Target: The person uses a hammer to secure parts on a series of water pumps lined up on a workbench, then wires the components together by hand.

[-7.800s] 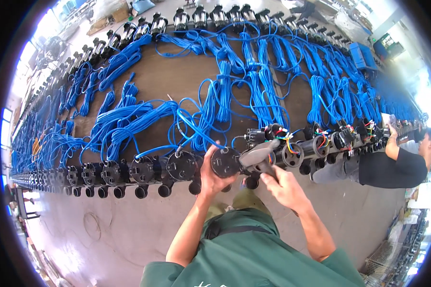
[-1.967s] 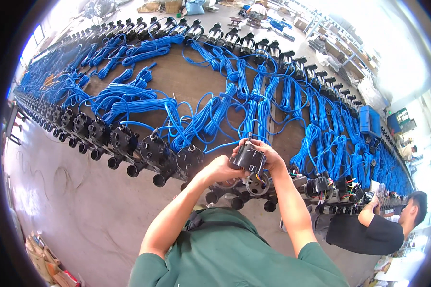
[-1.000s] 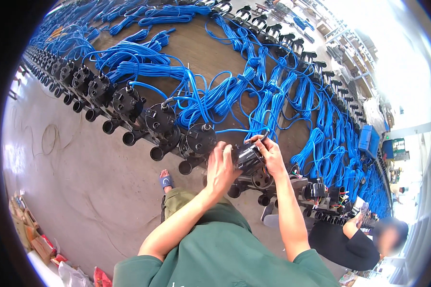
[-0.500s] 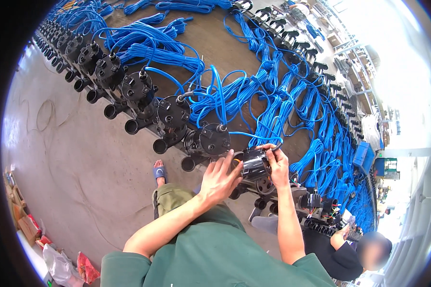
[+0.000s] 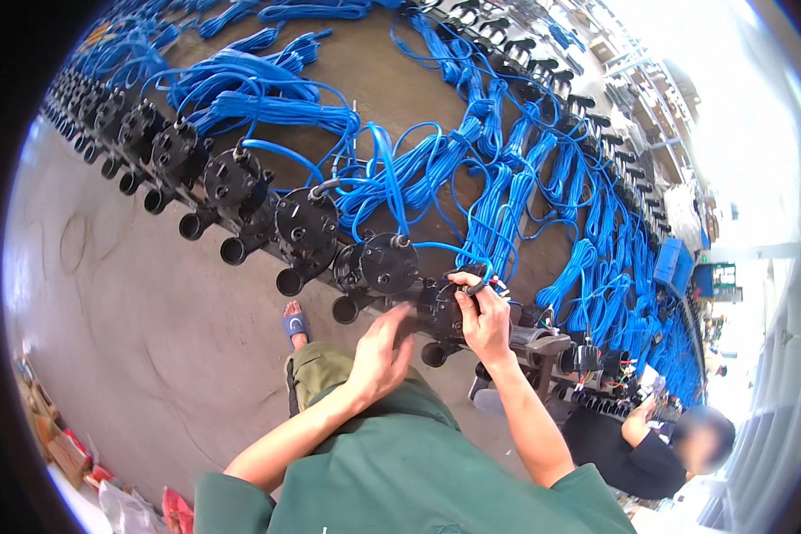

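Observation:
My right hand (image 5: pixel 486 327) is closed, with thumb and fingertips at the right rim of a black cylindrical housing (image 5: pixel 443 308). A blue cable with a black end (image 5: pixel 484 278) curves past these fingertips, and what they pinch is partly hidden. Close to the housing's left side is my left hand (image 5: pixel 381 356), its thumb apart from the fingers, nothing visible in it. Its fingertips are blurred by motion. Just left of the housing stands another black unit (image 5: pixel 384 263) with a round lid, a cable gland on top and an open side pipe (image 5: pixel 345 310).
Similar black units (image 5: pixel 307 222) run in a row toward the far left. Bundles of blue cable (image 5: pixel 498 214) cover much of the brown tabletop (image 5: pixel 356 53). A co-worker in black (image 5: pixel 614 449) works at the right. Bags and cardboard (image 5: pixel 67 454) lie at the lower left.
The black housing, held tilted between both hands before, now sits lower in the row with its round face showing. My left hand has drawn back from it; my right hand has shifted left.

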`<state>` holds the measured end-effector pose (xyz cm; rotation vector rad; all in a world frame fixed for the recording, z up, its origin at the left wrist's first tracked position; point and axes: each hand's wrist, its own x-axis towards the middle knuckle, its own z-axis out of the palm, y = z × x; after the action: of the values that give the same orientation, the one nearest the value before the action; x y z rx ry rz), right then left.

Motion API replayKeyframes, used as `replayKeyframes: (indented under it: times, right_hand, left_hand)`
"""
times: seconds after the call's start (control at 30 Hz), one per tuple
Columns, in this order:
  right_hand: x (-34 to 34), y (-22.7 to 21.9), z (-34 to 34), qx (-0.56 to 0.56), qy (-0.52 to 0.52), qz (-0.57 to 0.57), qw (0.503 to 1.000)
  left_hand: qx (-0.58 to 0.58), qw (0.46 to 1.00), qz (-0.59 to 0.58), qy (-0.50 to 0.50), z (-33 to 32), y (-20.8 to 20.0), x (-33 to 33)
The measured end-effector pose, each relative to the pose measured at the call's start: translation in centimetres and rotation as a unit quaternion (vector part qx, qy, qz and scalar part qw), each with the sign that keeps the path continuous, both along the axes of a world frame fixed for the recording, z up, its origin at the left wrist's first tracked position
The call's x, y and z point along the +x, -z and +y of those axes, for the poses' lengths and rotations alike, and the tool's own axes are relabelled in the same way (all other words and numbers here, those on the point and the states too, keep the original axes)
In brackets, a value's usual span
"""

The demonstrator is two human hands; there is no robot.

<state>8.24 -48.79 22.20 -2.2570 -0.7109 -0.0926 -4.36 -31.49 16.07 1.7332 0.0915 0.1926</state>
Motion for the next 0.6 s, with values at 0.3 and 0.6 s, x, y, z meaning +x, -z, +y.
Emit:
replayKeyframes:
  times: [0.3,0.6]
  right_hand:
    - [0.5,-0.7,-1.2,0.022,-0.003,0.045,0.999]
    - [-6.6,-1.3,-17.3,-0.070,0.453,-0.037,0.888]
  left_hand:
    - [-0.115,0.989,0.062,0.066,-3.2,-0.7,8.4]
    - [-0.202,0.966,0.135,0.089,-3.1,-1.8,9.2]
